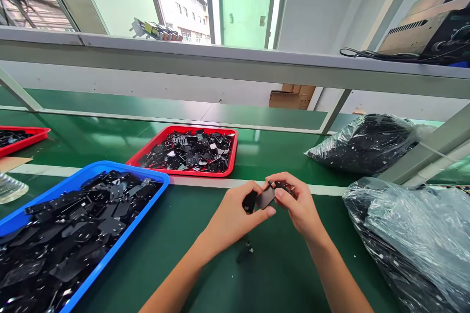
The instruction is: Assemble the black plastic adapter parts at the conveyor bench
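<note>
Both hands meet above the green table, in the middle of the head view. My left hand [235,215] is closed, pinching a small black plastic part [265,197] with a flat greyish face between thumb and fingers. From the other side my right hand [295,203] is closed too, its thumb and fingertips gripping small dark pieces [284,187] at the edge of that part. Fingers cover much of what is held, so its full shape is hidden. Below the hands, a tiny dark and shiny piece [249,247] lies on the table.
At left stands a blue tray [121,234] heaped with black plastic parts. Behind it is a red tray [191,173] of smaller parts; another red tray [33,136] is far left. Plastic bags [414,234] of black parts lie right. A shelf beam [205,61] crosses above.
</note>
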Demonstrator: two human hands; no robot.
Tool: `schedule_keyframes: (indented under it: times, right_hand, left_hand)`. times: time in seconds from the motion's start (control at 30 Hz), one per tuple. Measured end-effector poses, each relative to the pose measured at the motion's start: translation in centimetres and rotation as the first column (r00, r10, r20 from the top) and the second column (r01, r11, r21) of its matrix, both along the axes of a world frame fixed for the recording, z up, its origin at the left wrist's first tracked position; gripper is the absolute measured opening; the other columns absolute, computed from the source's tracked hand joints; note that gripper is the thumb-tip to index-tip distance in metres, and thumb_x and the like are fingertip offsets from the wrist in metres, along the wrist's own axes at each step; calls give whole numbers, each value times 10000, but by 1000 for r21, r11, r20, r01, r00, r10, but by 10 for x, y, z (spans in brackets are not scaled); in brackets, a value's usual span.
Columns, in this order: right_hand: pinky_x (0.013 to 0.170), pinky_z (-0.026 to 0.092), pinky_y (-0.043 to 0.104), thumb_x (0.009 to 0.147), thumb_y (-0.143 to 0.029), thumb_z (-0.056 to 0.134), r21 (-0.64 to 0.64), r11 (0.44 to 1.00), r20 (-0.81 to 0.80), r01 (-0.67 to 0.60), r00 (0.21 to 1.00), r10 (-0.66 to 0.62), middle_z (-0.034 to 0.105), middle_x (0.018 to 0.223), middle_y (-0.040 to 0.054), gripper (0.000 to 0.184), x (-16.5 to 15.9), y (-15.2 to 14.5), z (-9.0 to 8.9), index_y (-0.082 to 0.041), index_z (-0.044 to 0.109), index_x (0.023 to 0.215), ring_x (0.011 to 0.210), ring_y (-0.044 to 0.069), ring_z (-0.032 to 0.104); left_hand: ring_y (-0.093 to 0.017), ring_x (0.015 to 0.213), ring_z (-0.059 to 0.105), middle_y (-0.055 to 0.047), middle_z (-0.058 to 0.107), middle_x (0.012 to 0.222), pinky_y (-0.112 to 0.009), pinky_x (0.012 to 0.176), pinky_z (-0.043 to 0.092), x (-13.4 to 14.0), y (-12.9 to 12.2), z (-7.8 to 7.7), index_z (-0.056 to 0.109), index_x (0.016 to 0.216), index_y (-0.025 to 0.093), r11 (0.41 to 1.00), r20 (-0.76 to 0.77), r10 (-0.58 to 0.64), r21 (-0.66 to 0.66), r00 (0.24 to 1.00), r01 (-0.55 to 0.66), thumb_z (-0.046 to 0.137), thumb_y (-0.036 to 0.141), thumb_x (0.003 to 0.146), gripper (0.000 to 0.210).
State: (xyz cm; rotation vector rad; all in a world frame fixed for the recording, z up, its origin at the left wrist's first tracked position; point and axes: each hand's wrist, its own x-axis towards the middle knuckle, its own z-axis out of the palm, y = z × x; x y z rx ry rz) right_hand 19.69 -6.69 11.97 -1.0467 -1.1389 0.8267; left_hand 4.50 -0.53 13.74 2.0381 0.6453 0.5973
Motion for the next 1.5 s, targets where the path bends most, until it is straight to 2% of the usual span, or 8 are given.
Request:
schedule_keyframes:
  times: [0.07,0.13,0.17,0.23,0.53,0.87,1.13,1.5]
  right_hand:
    - [526,378,214,805,-368,583,46,996,-54,-80,995,82,612,870,24,199,4,-4,2,-242,631,951,691,123,524]
    - [539,399,228,802,-365,585,81,983,-62,-166,983,171,607,870,32,201,6,-7,4,-239,634,952,714,140,538]
    - [558,414,240,800,-360,588,90,974,-50,-210,975,215,606,867,35,201,7,-8,6,-238,635,952,730,149,545]
    - [598,430,258,797,-339,592,75,963,-13,-259,965,261,600,880,38,200,8,-10,9,-240,636,965,761,160,547]
    - [698,404,244,806,-229,529,69,992,-163,-107,980,117,467,899,12,281,7,-11,14,-276,604,1073,809,133,452]
    - [732,444,263,867,-243,512,124,957,103,262,956,-275,533,964,35,163,-12,-6,7,-263,642,963,888,156,519]
    - [702,469,283,893,-232,458,-8,996,420,87,904,-75,610,929,32,243,-10,-15,15,-276,612,1076,817,157,571]
    - [728,498,267,782,-266,641,-10,988,-52,154,987,-155,652,805,12,93,-11,-12,10,-221,656,862,771,141,593]
  left_hand:
    - [-74,541,477,24,499,700,-186,479,327,-4,3,3,543,871,161,925,71,-221,-300,973,233,601,502,746,368]
    - [-76,476,498,13,499,684,-174,395,265,-7,6,1,546,908,143,740,201,-393,-510,897,438,561,583,739,472]
    - [-76,449,501,8,500,673,-171,367,226,-7,6,0,548,903,133,664,252,-427,-564,869,490,550,598,739,493]
    - [-72,427,505,7,498,646,-168,347,186,-6,5,-3,557,859,123,617,283,-420,-608,862,500,554,556,762,444]
    - [-67,457,511,17,507,633,-165,398,263,1,-3,5,548,787,134,881,172,-121,-436,978,185,519,400,829,271]
    - [-75,431,474,36,503,492,-178,424,290,6,-6,0,503,700,147,923,174,62,-384,983,10,504,408,832,292]
    - [-61,403,395,46,502,465,-191,440,287,-1,-1,6,574,843,134,939,196,114,-340,974,-42,465,398,860,286]
    - [-81,469,447,32,495,488,-202,495,330,2,-12,2,506,702,150,968,141,97,-244,985,-61,465,373,860,276]
